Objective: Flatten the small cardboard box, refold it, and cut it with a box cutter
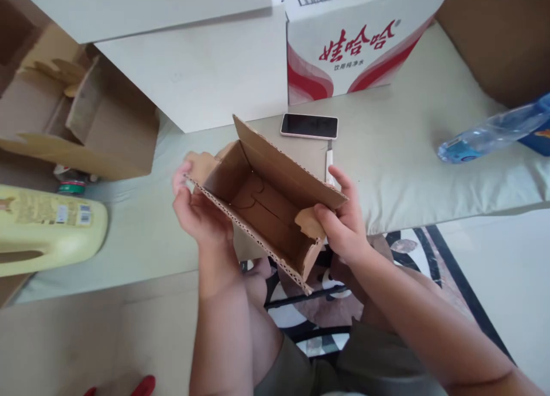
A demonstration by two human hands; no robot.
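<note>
A small brown corrugated cardboard box (266, 195) is held open-side up over my lap, its flaps raised and its inside bare. My left hand (197, 210) grips the box's left end, fingers curled round the end flap. My right hand (344, 218) grips the right end, thumb pressing a small tab inward. Both hands are closed on the box.
A phone (309, 125) lies screen-up on the pale cushioned surface (399, 144) behind the box. A white and red printed carton (348, 35), a plastic water bottle (490, 133), a yellow jug (47, 227), an open brown carton (81, 121) and a white slab (193, 69) stand around.
</note>
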